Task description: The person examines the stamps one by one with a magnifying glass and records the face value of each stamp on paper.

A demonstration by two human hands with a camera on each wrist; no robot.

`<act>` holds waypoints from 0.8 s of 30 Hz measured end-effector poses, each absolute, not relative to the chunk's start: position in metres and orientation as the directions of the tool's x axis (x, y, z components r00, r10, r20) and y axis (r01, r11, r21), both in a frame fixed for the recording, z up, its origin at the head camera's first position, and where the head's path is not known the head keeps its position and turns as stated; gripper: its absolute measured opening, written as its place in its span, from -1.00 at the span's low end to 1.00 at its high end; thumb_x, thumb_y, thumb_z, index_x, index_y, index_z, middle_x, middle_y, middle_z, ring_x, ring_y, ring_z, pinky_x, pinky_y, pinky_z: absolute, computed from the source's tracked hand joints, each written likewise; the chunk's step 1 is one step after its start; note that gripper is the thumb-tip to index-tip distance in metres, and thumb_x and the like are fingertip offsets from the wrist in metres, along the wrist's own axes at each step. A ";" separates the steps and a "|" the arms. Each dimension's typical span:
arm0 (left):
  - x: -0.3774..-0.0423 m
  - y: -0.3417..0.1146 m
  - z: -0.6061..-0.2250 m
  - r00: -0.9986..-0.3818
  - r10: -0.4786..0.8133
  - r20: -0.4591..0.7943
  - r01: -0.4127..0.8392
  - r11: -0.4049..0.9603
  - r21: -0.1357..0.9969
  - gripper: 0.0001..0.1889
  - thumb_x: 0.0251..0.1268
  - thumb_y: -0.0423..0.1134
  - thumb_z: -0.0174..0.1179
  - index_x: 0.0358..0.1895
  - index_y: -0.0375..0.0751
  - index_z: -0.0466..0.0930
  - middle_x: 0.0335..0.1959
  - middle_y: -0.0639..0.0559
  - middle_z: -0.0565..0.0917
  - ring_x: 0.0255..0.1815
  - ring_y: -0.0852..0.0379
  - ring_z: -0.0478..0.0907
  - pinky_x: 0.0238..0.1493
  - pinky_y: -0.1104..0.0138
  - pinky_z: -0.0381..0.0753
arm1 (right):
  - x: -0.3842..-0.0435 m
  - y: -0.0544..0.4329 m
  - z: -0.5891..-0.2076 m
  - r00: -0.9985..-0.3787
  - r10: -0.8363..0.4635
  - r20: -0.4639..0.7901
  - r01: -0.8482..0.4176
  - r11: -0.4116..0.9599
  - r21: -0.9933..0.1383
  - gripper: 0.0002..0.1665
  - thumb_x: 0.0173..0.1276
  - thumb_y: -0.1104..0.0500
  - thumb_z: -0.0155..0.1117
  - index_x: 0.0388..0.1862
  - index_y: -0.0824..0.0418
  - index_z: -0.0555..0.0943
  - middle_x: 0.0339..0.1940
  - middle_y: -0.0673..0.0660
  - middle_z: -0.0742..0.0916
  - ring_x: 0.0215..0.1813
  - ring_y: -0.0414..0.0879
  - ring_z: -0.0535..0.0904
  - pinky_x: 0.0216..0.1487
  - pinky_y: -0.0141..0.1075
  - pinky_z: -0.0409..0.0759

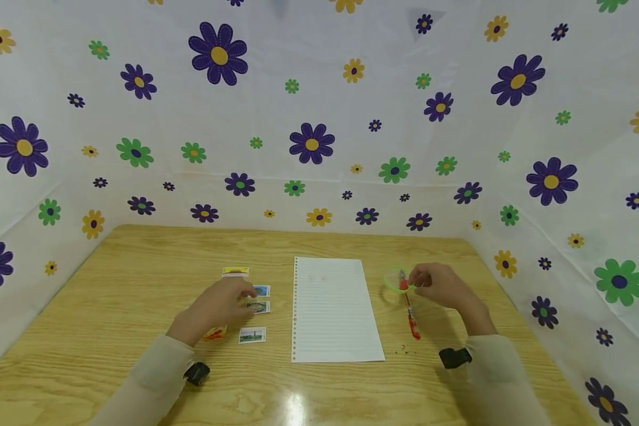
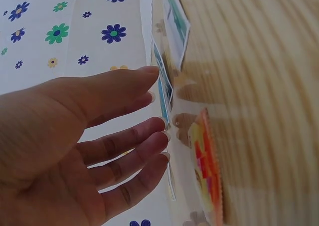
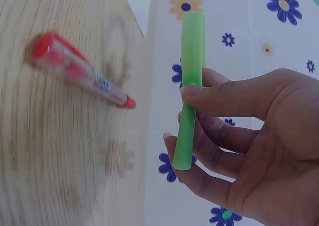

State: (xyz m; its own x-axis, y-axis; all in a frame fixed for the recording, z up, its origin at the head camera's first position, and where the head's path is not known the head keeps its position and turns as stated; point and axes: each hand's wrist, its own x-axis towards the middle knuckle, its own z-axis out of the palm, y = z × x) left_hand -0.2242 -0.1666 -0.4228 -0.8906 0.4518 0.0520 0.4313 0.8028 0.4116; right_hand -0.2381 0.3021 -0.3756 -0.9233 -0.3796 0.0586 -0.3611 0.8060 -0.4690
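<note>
In the head view my left hand [image 1: 220,305] hovers over several small picture stamps on the wooden table, fingers loosely bent and nothing gripped. Its fingertips are close to a blue stamp [image 1: 263,290] and a darker stamp [image 1: 261,307]; whether they touch is unclear. A yellow stamp [image 1: 235,271] lies beyond it, a green landscape stamp [image 1: 252,335] nearer. Partly under the wrist is a small orange-yellow piece [image 2: 207,161] with a serrated edge. My right hand [image 1: 442,285] pinches a green magnifying glass [image 3: 193,46] by its handle, raised above a red-capped pen [image 1: 412,319].
A lined, punched sheet of paper [image 1: 332,313] lies between the hands, with faint writing near its top. Dark specks [image 1: 403,349] are scattered below the pen. A flower-patterned white cloth [image 1: 266,112] encloses the table [image 1: 154,254] at the back and sides.
</note>
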 end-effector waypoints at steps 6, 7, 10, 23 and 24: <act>-0.223 -0.168 -0.424 -0.908 0.419 0.007 0.380 0.816 0.435 -0.70 0.25 -0.22 0.44 0.00 -0.25 0.74 -0.02 -0.12 0.74 0.00 -0.05 0.66 0.14 -0.03 0.67 | -0.244 0.282 -0.377 -0.910 -0.412 0.046 -0.381 0.788 -0.484 -0.87 0.32 0.45 0.31 -0.22 0.28 0.68 -0.25 0.24 0.80 -0.27 -0.10 0.63 -0.22 -0.23 0.62; -0.223 -0.169 -0.425 -0.909 0.416 0.002 0.376 0.819 0.434 -0.70 0.24 -0.21 0.44 0.00 -0.24 0.74 -0.02 -0.12 0.74 0.01 -0.04 0.66 0.14 -0.03 0.67 | -0.245 0.280 -0.378 -0.907 -0.419 0.046 -0.386 0.782 -0.489 -0.87 0.32 0.45 0.31 -0.22 0.28 0.68 -0.25 0.23 0.80 -0.27 -0.10 0.64 -0.22 -0.24 0.62; -0.223 -0.169 -0.425 -0.917 0.399 -0.014 0.353 0.827 0.439 -0.70 0.23 -0.21 0.46 -0.01 -0.23 0.74 0.02 -0.10 0.73 0.04 -0.04 0.65 0.19 -0.04 0.65 | -0.247 0.271 -0.379 -0.900 -0.433 0.051 -0.399 0.772 -0.494 -0.87 0.32 0.44 0.31 -0.22 0.26 0.68 -0.26 0.20 0.79 -0.26 -0.11 0.63 -0.22 -0.26 0.62; -0.226 -0.172 -0.428 -0.911 0.413 -0.011 0.366 0.819 0.442 -0.78 0.19 -0.25 0.48 -0.11 -0.18 0.77 -0.05 -0.03 0.72 0.00 0.00 0.62 0.18 -0.02 0.65 | -0.254 0.238 -0.387 -0.880 -0.474 0.042 -0.425 0.743 -0.516 -0.86 0.32 0.45 0.33 -0.23 0.26 0.70 -0.25 0.20 0.80 -0.24 -0.12 0.62 -0.16 -0.28 0.64; -0.226 -0.171 -0.428 -0.910 0.415 -0.011 0.367 0.817 0.444 -0.79 0.19 -0.25 0.48 -0.12 -0.17 0.78 -0.06 -0.03 0.72 -0.01 0.01 0.61 0.17 -0.02 0.65 | -0.254 0.236 -0.388 -0.878 -0.476 0.042 -0.427 0.741 -0.518 -0.85 0.31 0.45 0.33 -0.23 0.25 0.70 -0.25 0.21 0.80 -0.25 -0.13 0.62 -0.17 -0.29 0.63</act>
